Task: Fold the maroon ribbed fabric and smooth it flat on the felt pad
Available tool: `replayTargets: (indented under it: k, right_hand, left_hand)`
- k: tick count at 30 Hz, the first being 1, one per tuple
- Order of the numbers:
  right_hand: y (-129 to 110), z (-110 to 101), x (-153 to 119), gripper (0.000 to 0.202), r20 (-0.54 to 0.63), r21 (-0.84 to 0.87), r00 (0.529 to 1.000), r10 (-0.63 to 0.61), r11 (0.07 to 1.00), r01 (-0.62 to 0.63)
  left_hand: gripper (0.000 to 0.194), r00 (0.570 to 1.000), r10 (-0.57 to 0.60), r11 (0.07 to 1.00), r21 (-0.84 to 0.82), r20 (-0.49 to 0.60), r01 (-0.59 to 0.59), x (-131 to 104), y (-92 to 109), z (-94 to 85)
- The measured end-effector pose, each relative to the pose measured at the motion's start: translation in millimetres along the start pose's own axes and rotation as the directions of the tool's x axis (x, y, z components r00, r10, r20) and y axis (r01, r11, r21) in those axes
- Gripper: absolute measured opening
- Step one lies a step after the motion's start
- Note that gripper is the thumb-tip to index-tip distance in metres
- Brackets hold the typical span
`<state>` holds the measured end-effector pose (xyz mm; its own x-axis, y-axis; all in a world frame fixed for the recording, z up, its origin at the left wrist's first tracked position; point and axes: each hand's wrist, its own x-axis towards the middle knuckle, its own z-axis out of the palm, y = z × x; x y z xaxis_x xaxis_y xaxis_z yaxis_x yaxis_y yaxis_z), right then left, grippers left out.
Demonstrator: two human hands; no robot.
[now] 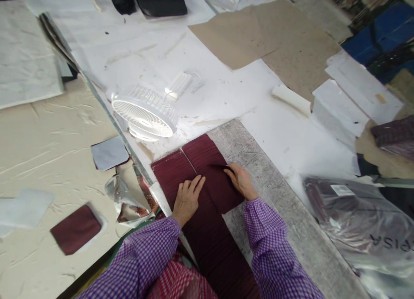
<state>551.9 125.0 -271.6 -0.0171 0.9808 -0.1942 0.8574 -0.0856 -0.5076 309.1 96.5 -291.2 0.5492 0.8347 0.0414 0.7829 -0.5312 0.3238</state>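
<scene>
A dark maroon piece of material with squared edges lies over a longer maroon strip that runs down towards my body. My left hand rests on the maroon material, fingers stretched out and pressing it down near a seam or gap. At the right edge of the piece, my right hand has thumb and fingers closed on its border, and a fold rises there. Beneath lies a grey, scuffed board. Further maroon ribbed panels lie at the board's far end.
A white fan lies beyond the board on the white table. To the left, a cream-covered surface bears a small maroon piece. Brown paper sheets lie at the back; a plastic-wrapped bundle sits at right.
</scene>
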Motion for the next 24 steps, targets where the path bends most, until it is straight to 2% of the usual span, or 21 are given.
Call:
replayTargets:
  k: [5,8,10,13,16,17,19,22,24]
  right_hand:
    - [5,5,-6,0.025,-0.116,0.156,0.991,0.067,0.987,-0.048]
    - [12,-5,-10,0.029,-0.22,0.299,0.958,0.182,0.948,-0.112]
    - [15,-15,-11,0.03,-0.234,0.418,0.937,0.258,0.897,-0.143]
    - [14,-27,-11,0.033,-0.107,0.611,0.957,0.271,0.777,-0.152]
    - [5,-30,-8,0.033,0.115,0.696,0.981,0.157,0.691,-0.192]
    - [1,-28,-6,0.032,0.161,0.688,0.981,0.112,0.7,-0.193]
    - [-6,-23,-1,0.029,0.193,0.603,0.979,0.06,0.78,-0.167]
    - [-12,-16,7,0.024,0.146,0.339,0.987,0.064,0.934,-0.111]
    - [-14,-12,12,0.021,0.122,0.182,0.99,0.069,0.979,-0.091]
  left_hand:
    - [0.046,1.0,-0.005,0.999,-0.043,-0.021,0.004,-1,-1,1.4]
    - [0.045,1.0,0.0,0.999,-0.049,-0.031,-0.001,-1,0,-0.3]
    - [0.045,0.999,0.0,0.999,-0.052,-0.032,-0.002,0,0,-1.3]
    - [0.046,1.0,0.0,0.998,-0.061,-0.025,-0.001,0,0,-1.6]
    - [0.046,1.0,0.001,0.998,-0.066,-0.02,-0.003,0,0,-0.9]
    - [0.046,1.0,0.003,0.998,-0.063,-0.02,-0.005,0,-1,-0.6]
    - [0.042,1.0,0.009,0.999,-0.05,-0.026,-0.01,-1,-1,-0.1]
    - [0.036,0.999,0.01,0.999,-0.034,-0.033,-0.011,-1,-1,-0.5]
    - [0.036,1.0,0.008,0.999,-0.034,-0.029,-0.009,0,-1,-1.4]
